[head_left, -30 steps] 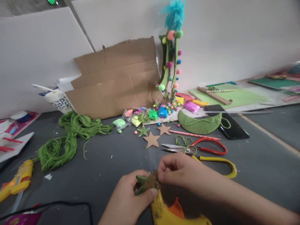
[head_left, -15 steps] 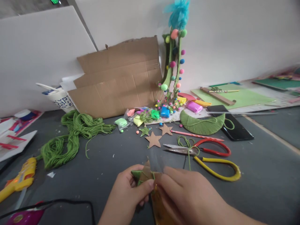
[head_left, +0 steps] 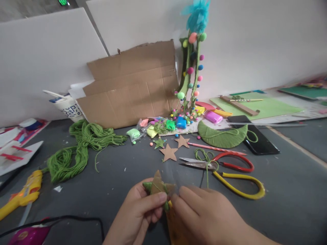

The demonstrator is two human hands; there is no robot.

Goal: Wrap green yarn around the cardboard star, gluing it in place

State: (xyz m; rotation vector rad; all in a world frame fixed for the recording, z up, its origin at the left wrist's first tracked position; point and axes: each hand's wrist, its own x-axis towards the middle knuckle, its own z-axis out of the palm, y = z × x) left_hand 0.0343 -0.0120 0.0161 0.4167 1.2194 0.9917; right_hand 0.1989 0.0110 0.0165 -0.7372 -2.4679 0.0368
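Observation:
My left hand (head_left: 144, 207) pinches a cardboard star (head_left: 157, 183) between thumb and fingers, near the table's front edge. Green yarn covers some of its points, and bare brown cardboard shows on the top one. Close to the star's right side, my right hand (head_left: 201, 211) is closed, its fingertips mostly hidden behind its knuckles. A strand of green yarn (head_left: 207, 177) runs down from the scissors (head_left: 217, 166) to behind the right hand. Beyond my hands lie two bare cardboard stars (head_left: 169, 153) and a small green-wrapped star (head_left: 159, 143).
A green yarn skein (head_left: 87, 146) and yellow glue gun (head_left: 30, 187) lie left. A cardboard sheet (head_left: 130, 88) leans at the back beside a decorated green stand (head_left: 191, 68). A green crescent (head_left: 222, 134), pencil (head_left: 217, 148) and black phone (head_left: 260, 143) lie right.
The left hand has tipped the star so more of its face shows. My right fingers have shifted slightly rightward, off the star's right point. The whole view has moved a little.

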